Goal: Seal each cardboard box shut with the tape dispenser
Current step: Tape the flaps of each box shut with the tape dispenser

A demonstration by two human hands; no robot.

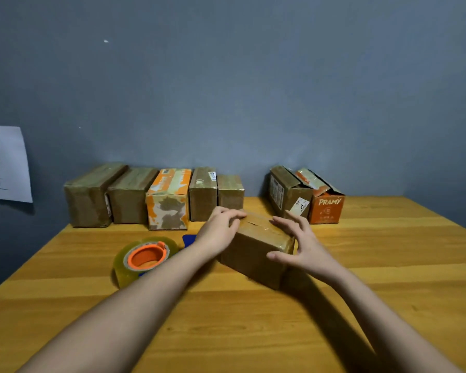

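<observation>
Both forearms enter from the bottom edge, bare, and converge on the work box [256,254] at centre. Surface: a wooden table [388,265] of yellow-orange planks with visible grain, pushed against a matte blue-grey wall [226,76]; a sheet of white paper [4,164] with faint handwriting hangs on the wall at far left. I note the work box sits on the table turned at an angle, one corner toward the camera, its top flaps down with a seam line showing. My left hand [221,230] lies over the box's far-left top edge, fingers curled onto the top, gripping it. My right hand [299,243] is at the box's right side, fingers spread and fairly straight, thumb tip touching the near face; it grasps nothing. Tape dispenser [145,258]: a roll of clear yellowish tape on an orange core, lying on the table left of the box, just beside my left forearm and held by neither hand. A small blue item [188,239] shows behind it, mostly hidden by the wrist; I cannot tell what it is. Count of boxes: eight in all. Five closed boxes [156,196] stand in a row against the wall at left, the middle one orange and white; two boxes [306,195] stand apart at right with top flaps raised, one plain brown and one orange marked PRAMY; plus the one under my hands. Dispensers: one.
</observation>
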